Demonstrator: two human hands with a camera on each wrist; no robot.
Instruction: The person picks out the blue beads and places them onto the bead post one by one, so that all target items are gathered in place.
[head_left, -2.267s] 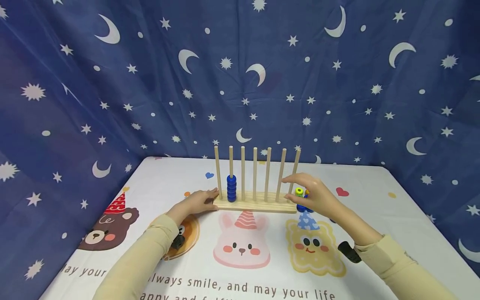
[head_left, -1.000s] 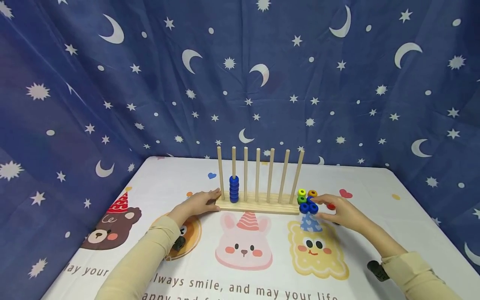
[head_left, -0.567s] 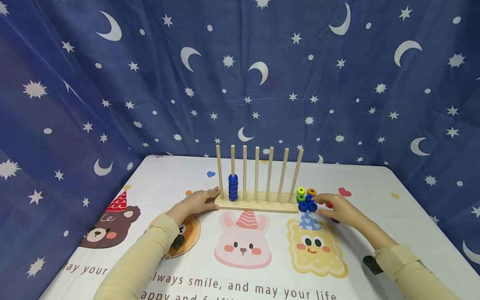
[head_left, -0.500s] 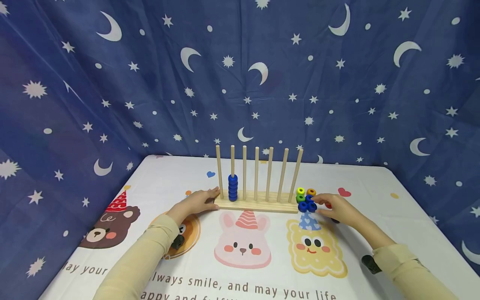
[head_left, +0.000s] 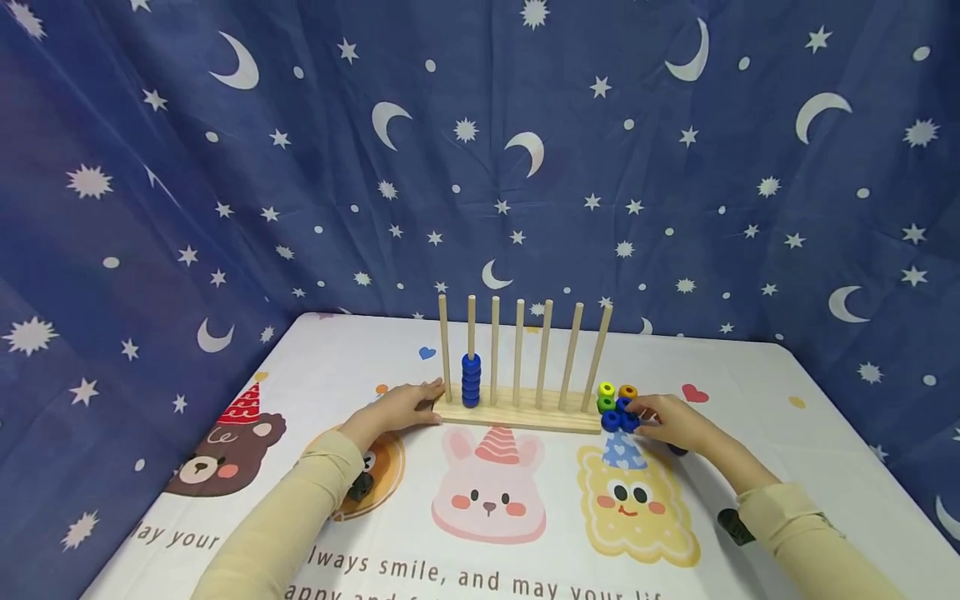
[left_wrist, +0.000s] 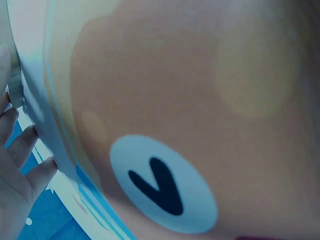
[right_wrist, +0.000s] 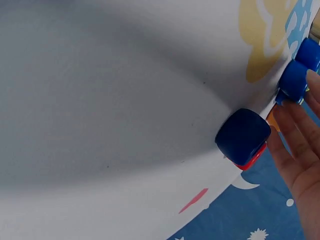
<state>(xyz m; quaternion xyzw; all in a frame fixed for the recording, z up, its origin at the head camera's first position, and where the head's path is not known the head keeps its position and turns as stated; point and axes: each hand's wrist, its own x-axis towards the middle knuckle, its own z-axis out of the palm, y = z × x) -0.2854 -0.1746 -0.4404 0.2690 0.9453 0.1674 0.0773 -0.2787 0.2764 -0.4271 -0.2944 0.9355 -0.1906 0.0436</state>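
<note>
A wooden abacus base point(head_left: 525, 417) with several upright pegs stands mid-table, and blue beads point(head_left: 471, 381) are stacked on its second peg from the left. My left hand point(head_left: 395, 408) holds the base's left end, thumb in front and fingers behind; the wrist view has these fingers at its left edge. Off the right end, loose beads lie together: blue ones point(head_left: 611, 421), a green point(head_left: 607, 404), a yellow-green point(head_left: 607, 389) and an orange point(head_left: 628, 391). My right hand point(head_left: 678, 422) pinches a blue bead point(right_wrist: 292, 80) of this group between thumb and fingers.
By the right hand's little finger lie a dark blue bead point(right_wrist: 243, 137) and a red bead point(right_wrist: 254, 157). A white printed tablecloth point(head_left: 562, 575) covers the table. Behind and to the left hangs a blue star-and-moon curtain point(head_left: 480, 167).
My right hand has gone from the rightmost pegs to the loose beads, and its thumb and finger have drawn closer together there. My left hand stays on the base's end.
</note>
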